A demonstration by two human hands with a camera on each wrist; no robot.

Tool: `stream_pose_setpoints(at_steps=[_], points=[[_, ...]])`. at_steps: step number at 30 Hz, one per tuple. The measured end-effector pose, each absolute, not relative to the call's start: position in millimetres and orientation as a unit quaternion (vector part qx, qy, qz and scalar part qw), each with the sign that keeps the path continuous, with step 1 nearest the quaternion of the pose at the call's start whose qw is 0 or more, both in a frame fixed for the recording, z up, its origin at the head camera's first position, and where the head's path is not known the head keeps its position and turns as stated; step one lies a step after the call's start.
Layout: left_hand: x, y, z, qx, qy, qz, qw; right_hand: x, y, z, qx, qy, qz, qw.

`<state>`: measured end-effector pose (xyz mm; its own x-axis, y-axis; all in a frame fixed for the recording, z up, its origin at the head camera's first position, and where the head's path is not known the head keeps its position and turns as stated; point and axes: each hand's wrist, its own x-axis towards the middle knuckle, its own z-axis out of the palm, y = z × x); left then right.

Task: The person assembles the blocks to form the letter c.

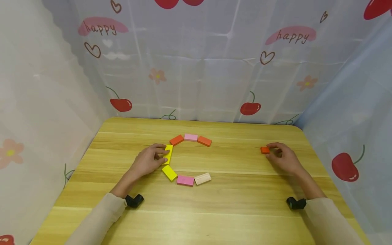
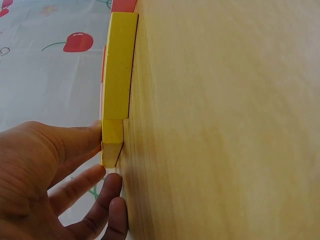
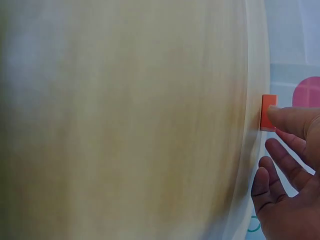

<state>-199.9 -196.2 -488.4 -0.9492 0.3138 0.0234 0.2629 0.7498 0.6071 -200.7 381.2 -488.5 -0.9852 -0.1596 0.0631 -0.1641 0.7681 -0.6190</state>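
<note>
My left hand (image 1: pixel 148 160) pinches the upper yellow block (image 1: pixel 168 152) at the left of a curve of small flat wooden blocks. Its thumb and index finger lie at the block's ends, with the other fingers spread loosely in the left wrist view. Below it lies a second yellow block (image 1: pixel 169 173), followed by a pink block (image 1: pixel 185 180) and a bare wood block (image 1: pixel 202 179). Above are an orange block (image 1: pixel 176 140), a light pink block (image 1: pixel 191 137) and another orange block (image 1: pixel 204 141). At the right, my right hand (image 1: pixel 284 159) pinches a separate orange-red block (image 3: pixel 267 112) between thumb and index finger.
The wood-grain table (image 1: pixel 214 211) has rounded far corners. A white curtain (image 1: pixel 196 78) printed with cherries, hearts and flowers hangs behind it, with more curtain on both sides. The curve of blocks opens toward the right.
</note>
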Motion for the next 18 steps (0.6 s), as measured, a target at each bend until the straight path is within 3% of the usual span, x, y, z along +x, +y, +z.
stream_pose_setpoints(at_steps=[18], points=[[-199.8, -195.8, -488.3, 0.152, 0.934, 0.320, 0.043, -211.7, 381.3, -494.6, 0.057, -0.947, 0.317, -0.007]])
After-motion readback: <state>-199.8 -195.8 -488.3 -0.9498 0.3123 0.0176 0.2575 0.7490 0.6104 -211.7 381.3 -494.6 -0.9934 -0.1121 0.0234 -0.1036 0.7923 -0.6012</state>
